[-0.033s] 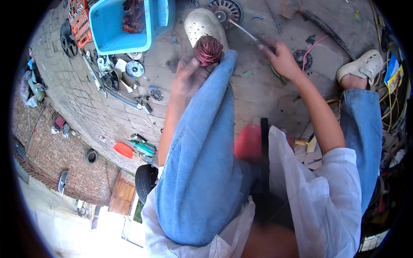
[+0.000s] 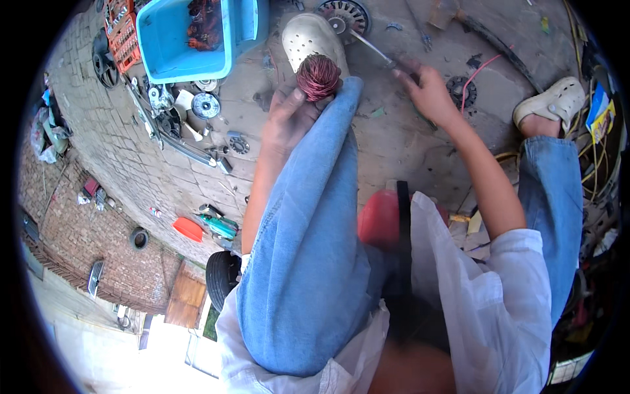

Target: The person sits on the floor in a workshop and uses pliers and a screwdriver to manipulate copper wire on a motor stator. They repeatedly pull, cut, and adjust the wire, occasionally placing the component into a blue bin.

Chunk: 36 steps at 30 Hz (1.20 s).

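My left hand is closed on a rounded bundle of reddish-brown wire, held beside my left knee and over the cream clog on my foot. My right hand grips a screwdriver with a long silver shaft. Its handle is mostly hidden in my fingers. The shaft points up and left, and its tip overlaps a round, dark slotted disc lying on the ground; whether the two touch I cannot tell.
A blue plastic bin with reddish-brown parts stands at far left, beside an orange tool case. Motor parts and a round metal disc lie below it. A dark pipe and pink wire lie at right, near my other clog.
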{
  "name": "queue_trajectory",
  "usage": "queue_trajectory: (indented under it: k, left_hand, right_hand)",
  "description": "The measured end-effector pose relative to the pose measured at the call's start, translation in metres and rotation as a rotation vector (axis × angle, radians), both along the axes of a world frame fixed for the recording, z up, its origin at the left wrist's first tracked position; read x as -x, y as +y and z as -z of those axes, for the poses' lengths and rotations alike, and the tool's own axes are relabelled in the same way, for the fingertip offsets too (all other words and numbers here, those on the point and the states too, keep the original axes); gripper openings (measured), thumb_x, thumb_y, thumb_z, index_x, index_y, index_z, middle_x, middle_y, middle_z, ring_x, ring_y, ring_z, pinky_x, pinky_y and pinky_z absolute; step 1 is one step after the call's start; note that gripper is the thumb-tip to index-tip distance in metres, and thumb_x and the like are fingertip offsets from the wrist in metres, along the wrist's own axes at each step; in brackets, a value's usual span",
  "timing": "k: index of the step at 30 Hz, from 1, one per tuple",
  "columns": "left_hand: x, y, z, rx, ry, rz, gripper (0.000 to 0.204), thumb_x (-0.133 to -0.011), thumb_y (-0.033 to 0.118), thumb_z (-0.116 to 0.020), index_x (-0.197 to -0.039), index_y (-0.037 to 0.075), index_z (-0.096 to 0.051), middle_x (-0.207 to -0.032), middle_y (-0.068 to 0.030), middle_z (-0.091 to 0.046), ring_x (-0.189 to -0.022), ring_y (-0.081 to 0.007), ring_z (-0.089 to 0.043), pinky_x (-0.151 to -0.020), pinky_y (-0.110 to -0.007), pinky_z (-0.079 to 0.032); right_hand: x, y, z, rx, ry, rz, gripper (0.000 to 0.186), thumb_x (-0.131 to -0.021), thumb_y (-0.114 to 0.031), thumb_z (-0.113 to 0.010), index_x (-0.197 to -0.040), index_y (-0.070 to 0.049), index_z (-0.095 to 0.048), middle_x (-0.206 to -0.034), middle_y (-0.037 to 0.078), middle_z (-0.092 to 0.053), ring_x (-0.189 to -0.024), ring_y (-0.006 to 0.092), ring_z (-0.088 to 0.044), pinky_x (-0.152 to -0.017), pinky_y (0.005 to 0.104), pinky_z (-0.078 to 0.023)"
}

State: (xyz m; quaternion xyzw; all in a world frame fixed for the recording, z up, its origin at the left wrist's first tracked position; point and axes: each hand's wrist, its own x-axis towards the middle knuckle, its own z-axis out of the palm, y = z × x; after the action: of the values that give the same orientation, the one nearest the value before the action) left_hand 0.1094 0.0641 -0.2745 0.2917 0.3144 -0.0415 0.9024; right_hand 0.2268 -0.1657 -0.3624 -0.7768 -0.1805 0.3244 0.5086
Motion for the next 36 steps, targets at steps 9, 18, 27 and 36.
queue_trajectory:
  k: [9,18,27,36]
  left_hand:
    - [-0.004,-0.001,0.000,-0.012,-0.050,0.018,0.063,-0.083,0.025,-0.068,-0.127,-0.011,-0.040,-0.122,-0.0237,-0.053,-0.115,-0.0332,-0.054,-0.101,-0.045,-0.041]
    - [-0.006,-0.001,-0.003,-0.005,-0.067,-0.003,0.062,-0.083,0.025,-0.068,-0.125,-0.012,-0.042,-0.119,-0.0250,-0.055,-0.114,-0.0338,-0.054,-0.101,-0.045,-0.041]
    - [-0.002,0.003,-0.002,0.029,-0.039,-0.027,0.062,-0.083,0.023,-0.068,-0.126,-0.013,-0.041,-0.118,-0.0247,-0.055,-0.111,-0.0326,-0.056,-0.098,-0.041,-0.045]
    - [-0.001,0.003,-0.001,0.054,-0.051,-0.041,0.065,-0.082,0.022,-0.069,-0.127,-0.013,-0.038,-0.119,-0.0251,-0.054,-0.111,-0.0322,-0.056,-0.099,-0.041,-0.045]
  right_hand:
    - [-0.011,0.010,-0.028,0.022,0.910,0.146,0.041,-0.093,-0.031,-0.058,-0.128,-0.011,-0.053,-0.063,-0.004,-0.041,-0.049,0.0048,-0.036,-0.042,0.0210,-0.029]
    - [-0.003,0.006,-0.003,-0.474,1.675,0.281,0.020,-0.096,-0.032,-0.052,-0.089,-0.014,-0.046,-0.060,-0.007,-0.035,-0.043,0.0004,-0.029,-0.036,0.0145,-0.024]
    - [0.037,0.018,-0.027,-0.433,0.883,0.532,0.027,-0.094,-0.031,-0.055,-0.114,-0.013,-0.057,-0.065,0.000,-0.046,-0.049,0.0088,-0.043,-0.044,0.0206,-0.036]
    - [-0.026,0.073,-0.015,0.305,-0.546,0.130,0.037,-0.081,-0.019,-0.065,-0.116,-0.010,-0.061,-0.108,0.019,-0.058,-0.103,0.0374,-0.053,-0.089,0.0433,-0.044]
